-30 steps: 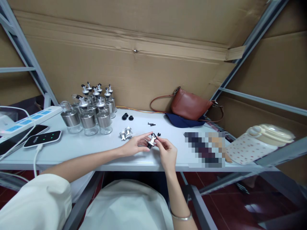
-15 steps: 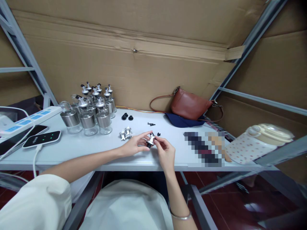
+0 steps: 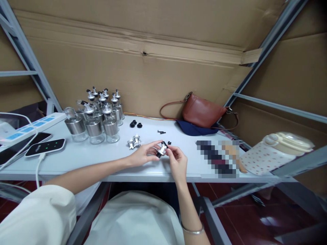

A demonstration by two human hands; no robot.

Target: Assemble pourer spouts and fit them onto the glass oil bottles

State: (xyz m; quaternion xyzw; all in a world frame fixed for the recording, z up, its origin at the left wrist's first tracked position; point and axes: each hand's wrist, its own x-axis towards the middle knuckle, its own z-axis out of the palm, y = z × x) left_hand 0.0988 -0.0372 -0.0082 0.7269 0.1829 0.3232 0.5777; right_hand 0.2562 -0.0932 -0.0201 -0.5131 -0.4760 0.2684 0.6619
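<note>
Just above the white table (image 3: 84,156), my left hand (image 3: 143,154) pinches a small silver pourer cap (image 3: 161,149) with a black base. My right hand (image 3: 176,161) meets it from the right, fingers closed on the cap's black tip. Two more silver caps (image 3: 134,141) lie on the table to the left of my hands. Small black parts (image 3: 135,124) and a thin black piece (image 3: 161,132) lie further back. A cluster of glass bottles with steel bands (image 3: 98,115) stands at the back left, several of them fitted with pourer caps.
A brown leather bag (image 3: 204,112) on dark blue cloth sits at the back right. A power strip (image 3: 30,126), a phone (image 3: 15,149) and a charging device (image 3: 46,147) lie at the left. A spotted lidded container (image 3: 276,153) stands at the right. Cardboard walls surround the table.
My hands stay together on the cap; the cap has tilted slightly and my right fingers have shifted on its tip. Nothing else has moved.
</note>
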